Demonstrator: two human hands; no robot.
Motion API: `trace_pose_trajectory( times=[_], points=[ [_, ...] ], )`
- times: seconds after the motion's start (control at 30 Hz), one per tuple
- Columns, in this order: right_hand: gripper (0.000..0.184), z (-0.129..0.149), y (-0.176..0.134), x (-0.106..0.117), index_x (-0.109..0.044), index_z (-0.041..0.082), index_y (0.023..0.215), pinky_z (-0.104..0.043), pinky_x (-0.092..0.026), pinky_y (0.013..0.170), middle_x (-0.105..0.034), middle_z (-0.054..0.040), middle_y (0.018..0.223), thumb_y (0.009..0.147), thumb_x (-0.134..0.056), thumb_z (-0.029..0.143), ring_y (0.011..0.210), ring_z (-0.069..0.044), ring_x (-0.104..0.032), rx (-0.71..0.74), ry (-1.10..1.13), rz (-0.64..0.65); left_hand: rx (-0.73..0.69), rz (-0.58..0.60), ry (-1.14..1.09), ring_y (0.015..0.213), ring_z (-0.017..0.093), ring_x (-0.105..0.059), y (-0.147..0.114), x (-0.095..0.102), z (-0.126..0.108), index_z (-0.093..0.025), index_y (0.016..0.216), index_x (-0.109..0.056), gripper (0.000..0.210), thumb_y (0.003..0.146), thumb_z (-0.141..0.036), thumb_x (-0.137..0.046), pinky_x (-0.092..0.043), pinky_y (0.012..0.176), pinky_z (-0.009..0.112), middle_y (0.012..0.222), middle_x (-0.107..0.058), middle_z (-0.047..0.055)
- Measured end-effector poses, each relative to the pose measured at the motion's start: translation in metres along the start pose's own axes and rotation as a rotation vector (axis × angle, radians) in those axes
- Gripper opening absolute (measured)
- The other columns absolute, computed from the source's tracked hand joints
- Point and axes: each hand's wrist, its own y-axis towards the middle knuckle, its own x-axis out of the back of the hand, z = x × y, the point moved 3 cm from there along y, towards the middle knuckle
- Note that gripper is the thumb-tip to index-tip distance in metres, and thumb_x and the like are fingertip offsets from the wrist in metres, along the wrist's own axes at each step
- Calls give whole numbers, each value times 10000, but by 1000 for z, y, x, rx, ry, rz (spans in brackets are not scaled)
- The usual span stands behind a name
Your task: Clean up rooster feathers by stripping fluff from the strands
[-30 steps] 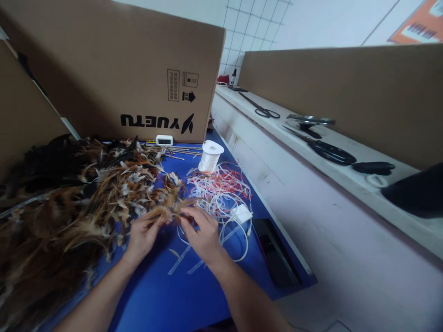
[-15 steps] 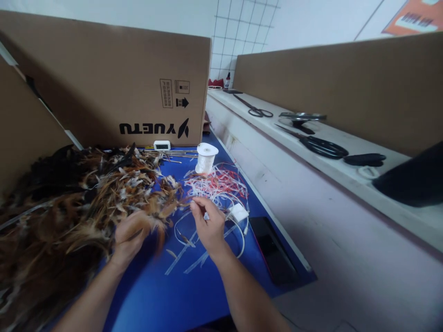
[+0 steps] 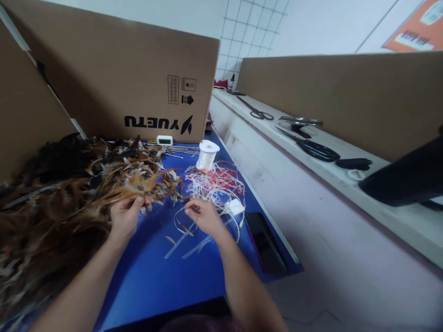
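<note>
My left hand (image 3: 125, 216) is closed in a pinch around the base of a few brown feathers (image 3: 140, 182), which fan upward and to the left above the fingers. Behind and beside it spreads a large pile of brown and black feathers (image 3: 74, 193). My right hand (image 3: 206, 217) hovers over the blue table (image 3: 148, 276), thumb and fingertips together; whatever lies between them is too small to make out. Close by that hand are a tangle of red and clear strips (image 3: 221, 182), a white cable (image 3: 239, 226) with its white plug (image 3: 235, 207), and a white spool (image 3: 206, 157).
A black phone (image 3: 266, 242) lies by the table's right edge. Large cardboard boxes (image 3: 145, 83) wall the back and left. On the right-hand ledge (image 3: 277, 133) are scissors (image 3: 258, 113) and black-handled shears (image 3: 318, 150). Thin sticks (image 3: 183, 150) lie near a small white display (image 3: 164, 140).
My left hand has risen slightly, and its feathers now point up instead of hanging to the right. My right hand has turned palm-down and shifted a little toward me. The view tilted slightly.
</note>
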Motion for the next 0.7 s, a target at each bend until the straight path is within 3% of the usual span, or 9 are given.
trace_pose_trajectory(
  times=[0.07,0.17,0.4,0.53,0.7],
  points=[
    [107,4,-7,-6,-672,206,746,-230,-447,612,-661,15,695,754,-596,131,628,-119,-593,25,-193,121,33,17,-83,609,134,-617,2,0,0,-167,657,-620,163,732,-294,-689,-507,552,248,633,-637,4],
    [101,9,-14,-12,-660,203,701,-238,-418,615,-655,0,691,739,-627,116,649,-135,-596,22,-407,194,100,5,-122,617,139,-624,3,-1,2,-165,643,-595,191,721,-308,-697,-501,538,241,642,-647,10],
    [94,11,-16,-22,-634,205,660,-233,-385,588,-626,5,657,724,-666,143,622,-135,-581,-1,-517,250,136,60,-132,604,155,-618,-1,-6,2,-172,638,-612,168,718,-301,-684,-489,519,253,607,-626,0],
    [93,14,-14,-11,-635,202,706,-233,-399,617,-649,-3,710,753,-625,123,659,-137,-593,-11,-483,199,143,113,-110,619,159,-621,-3,-8,4,-176,649,-633,147,737,-288,-668,-491,525,251,606,-626,1],
    [115,14,-14,21,-637,205,795,-227,-406,630,-650,-3,726,797,-560,120,664,-131,-586,-14,-452,145,144,156,-109,633,165,-627,-5,-9,7,-175,661,-639,143,740,-291,-670,-498,528,252,629,-640,10]
  ],
)
